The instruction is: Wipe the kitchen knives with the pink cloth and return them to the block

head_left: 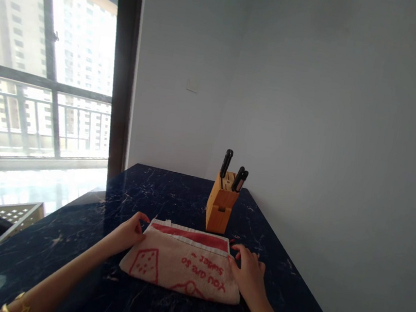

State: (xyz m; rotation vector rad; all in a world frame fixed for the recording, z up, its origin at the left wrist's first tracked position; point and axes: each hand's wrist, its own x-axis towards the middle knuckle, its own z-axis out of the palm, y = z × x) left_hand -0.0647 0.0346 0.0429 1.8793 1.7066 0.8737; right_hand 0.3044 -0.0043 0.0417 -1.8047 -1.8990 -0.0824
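Observation:
A pink and white towel (180, 264) with red drawings and the words "You are so sweet" lies folded on the dark blue marbled table (170, 197). The lettering appears upside down to me. At the towel's far left corner, my left hand (131, 233) has its thumb and index finger on the edge. My right hand (251, 271) holds the opposite corner between thumb and finger. Along the far side, a strip of the red reverse shows above the folded-over layer.
Just beyond the towel stands a wooden knife block (219, 210) with several black-handled knives (227, 163). A wall (323, 142) borders the table's right side. Left of the table are a perforated light-coloured chair or rack (23, 214) and large windows (48, 48).

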